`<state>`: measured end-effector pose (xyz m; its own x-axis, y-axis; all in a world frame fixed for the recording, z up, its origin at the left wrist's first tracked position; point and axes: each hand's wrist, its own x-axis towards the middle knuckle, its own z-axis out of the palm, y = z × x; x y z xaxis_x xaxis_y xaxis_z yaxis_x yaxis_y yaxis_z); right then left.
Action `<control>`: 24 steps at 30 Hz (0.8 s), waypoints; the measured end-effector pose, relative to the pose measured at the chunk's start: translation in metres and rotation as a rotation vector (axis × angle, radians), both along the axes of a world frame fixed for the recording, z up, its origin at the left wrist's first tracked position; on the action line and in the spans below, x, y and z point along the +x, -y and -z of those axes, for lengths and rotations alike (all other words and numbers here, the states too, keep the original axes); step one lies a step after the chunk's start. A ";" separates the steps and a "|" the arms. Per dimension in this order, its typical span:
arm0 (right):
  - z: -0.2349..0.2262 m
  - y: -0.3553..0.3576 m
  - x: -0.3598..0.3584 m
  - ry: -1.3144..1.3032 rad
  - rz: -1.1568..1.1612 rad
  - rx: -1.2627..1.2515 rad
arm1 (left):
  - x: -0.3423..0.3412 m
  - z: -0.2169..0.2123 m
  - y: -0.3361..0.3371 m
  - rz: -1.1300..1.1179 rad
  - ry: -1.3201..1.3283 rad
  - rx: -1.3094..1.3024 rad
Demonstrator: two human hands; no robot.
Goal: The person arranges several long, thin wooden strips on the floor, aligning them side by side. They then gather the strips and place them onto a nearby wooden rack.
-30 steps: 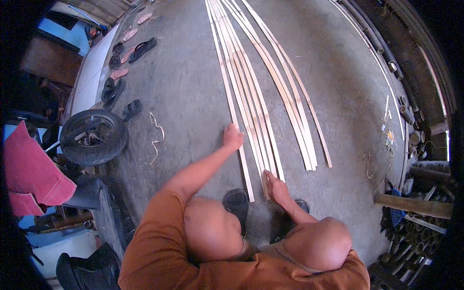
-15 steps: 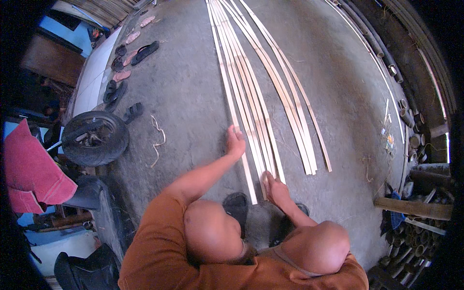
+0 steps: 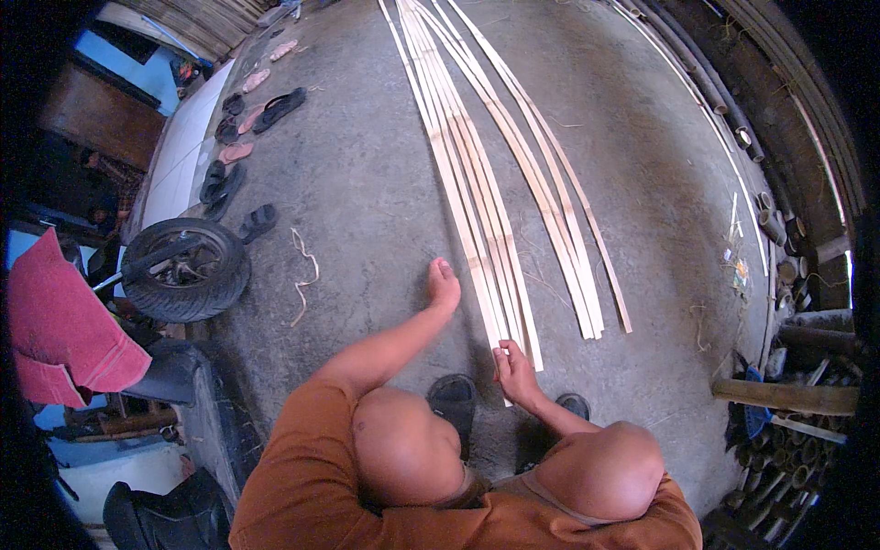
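Long pale bamboo strips lie side by side on the floor, running away from me and drawing together at the far end. My right hand is closed at their near end, thumb and finger pinching the leftmost strip, whose tip pokes out below the hand. My left hand hovers just left of the bundle, fingers curled and thumb up, with nothing visible in it. A second, looser group of strips lies to the right, apart from my hands.
On the left are a motorcycle wheel, a pink cloth and a row of sandals. A twisted fibre scrap lies on the concrete floor. Bamboo poles and cut tubes are stacked along the right.
The separate left strip has shifted right against the bundle. My left hand has let go of it and sits slightly lower. My right hand has moved a little nearer, onto that strip's end.
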<state>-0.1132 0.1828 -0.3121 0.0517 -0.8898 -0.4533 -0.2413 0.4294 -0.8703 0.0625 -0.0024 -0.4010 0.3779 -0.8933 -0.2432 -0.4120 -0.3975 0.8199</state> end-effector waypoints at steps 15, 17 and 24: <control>0.020 0.000 -0.026 -0.241 -0.038 -0.154 | -0.019 -0.044 -0.005 1.178 0.739 0.133; 0.015 0.006 -0.023 -0.235 -0.036 -0.129 | -0.011 -0.037 -0.009 1.143 0.722 0.076; 0.010 0.016 -0.029 -0.136 0.058 -0.202 | 0.003 -0.046 -0.020 1.153 0.733 0.082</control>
